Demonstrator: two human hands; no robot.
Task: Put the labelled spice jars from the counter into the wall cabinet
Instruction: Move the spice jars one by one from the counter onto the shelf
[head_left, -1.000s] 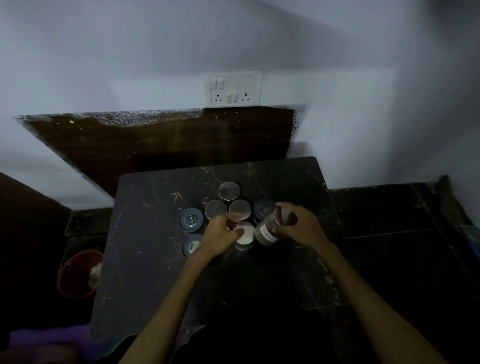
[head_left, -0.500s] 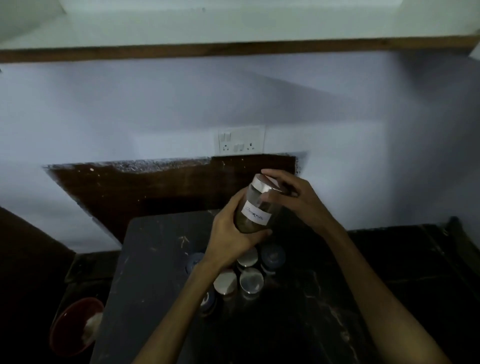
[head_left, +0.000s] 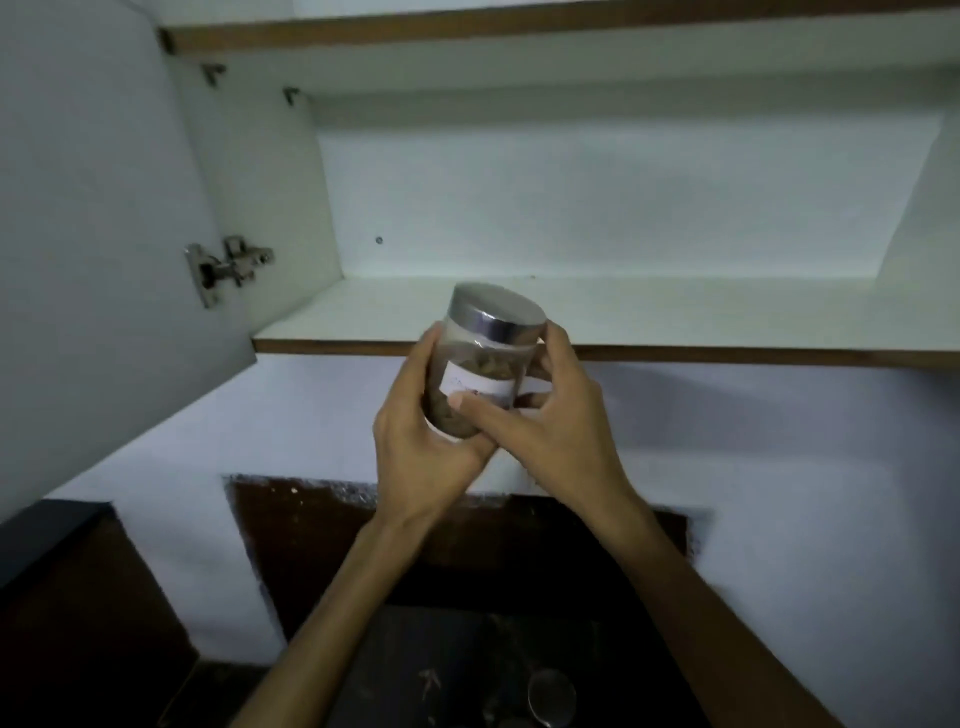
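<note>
Both of your hands make the grip on the spice jar (head_left: 480, 366): your left hand (head_left: 423, 447) wraps its lower body from the left with the thumb up along the side, and your right hand (head_left: 545, 415) clamps it from the right, thumb laid across the white label (head_left: 475, 384) and fingers curled round the far side. You hold the jar in the air, tilted with its metal lid (head_left: 496, 312) leaning to the far right, just near of the front edge (head_left: 675, 353) of the cabinet shelf (head_left: 649, 306) and partly overlapping that edge in view.

Far of the brown front edge, the shelf floor runs wide to the right and back to the rear wall, with open room on both sides of the jar. On the left, the open cabinet door (head_left: 93, 208) stands out toward you, its hinge (head_left: 226, 267) near the shelf's left corner; that door bounds your room on the left. A second shelf edge (head_left: 519, 26) crosses above.

Your thumb hides part of the label, and its writing is too blurred to read. The jar's base is hidden in your left palm. Low in view, the dark bench (head_left: 441, 675) is dim; one round lid (head_left: 551, 693) shows near the bottom edge, and anything else there is cut off or too dark to make out
</note>
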